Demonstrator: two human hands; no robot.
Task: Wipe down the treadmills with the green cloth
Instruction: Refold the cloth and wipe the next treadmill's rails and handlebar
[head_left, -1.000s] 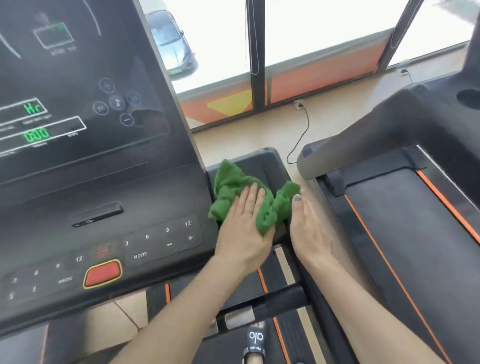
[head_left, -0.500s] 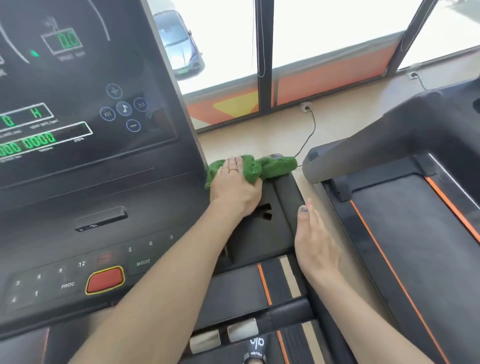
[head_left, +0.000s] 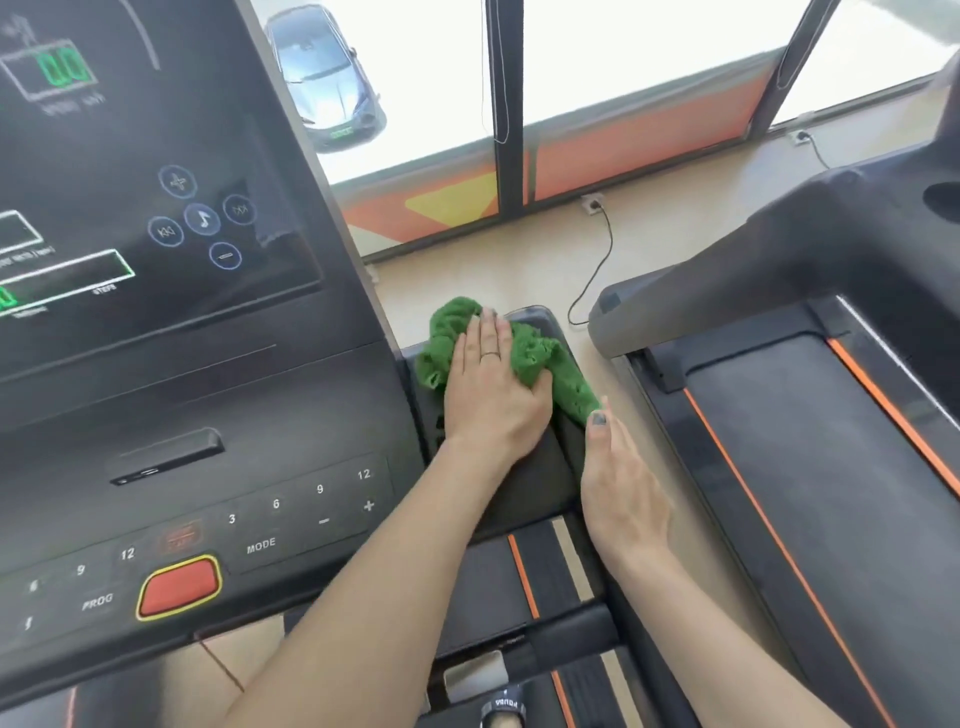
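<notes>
Two bare hands in view. Left hand flat, fingers straight, pressing crumpled green terry cloth onto black plastic side tray right of black treadmill console. Right hand just beside tray's right edge, fingers relaxed, grasping nothing.

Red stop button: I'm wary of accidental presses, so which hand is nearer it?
Left. The left hand presses the green cloth right of the red stop button; the right hand lies farther right.
</notes>
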